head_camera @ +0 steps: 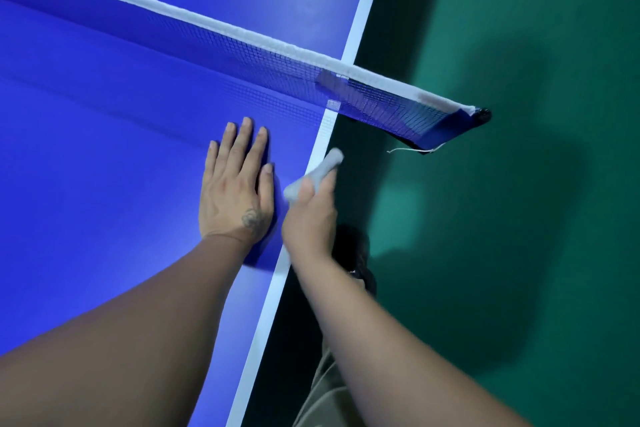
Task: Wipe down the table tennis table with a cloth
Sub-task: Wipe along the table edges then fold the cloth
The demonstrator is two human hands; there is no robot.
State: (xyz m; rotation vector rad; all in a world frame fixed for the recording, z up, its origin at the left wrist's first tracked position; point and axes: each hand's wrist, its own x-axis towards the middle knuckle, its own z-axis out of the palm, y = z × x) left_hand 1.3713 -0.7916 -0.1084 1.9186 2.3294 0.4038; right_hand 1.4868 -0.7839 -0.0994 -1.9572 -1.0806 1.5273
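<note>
1. The grey cloth is lying over the white right edge line of the blue desk, near the net.
2. The right hand is gripping it, fingers curled.
3. The left hand is resting flat just left, fingers straight, holding nothing.

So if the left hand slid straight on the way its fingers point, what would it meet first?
Most likely the net. The left hand lies flat on the blue table, fingers aimed up toward the net, with only bare surface between. Depth is hard to judge.
</note>
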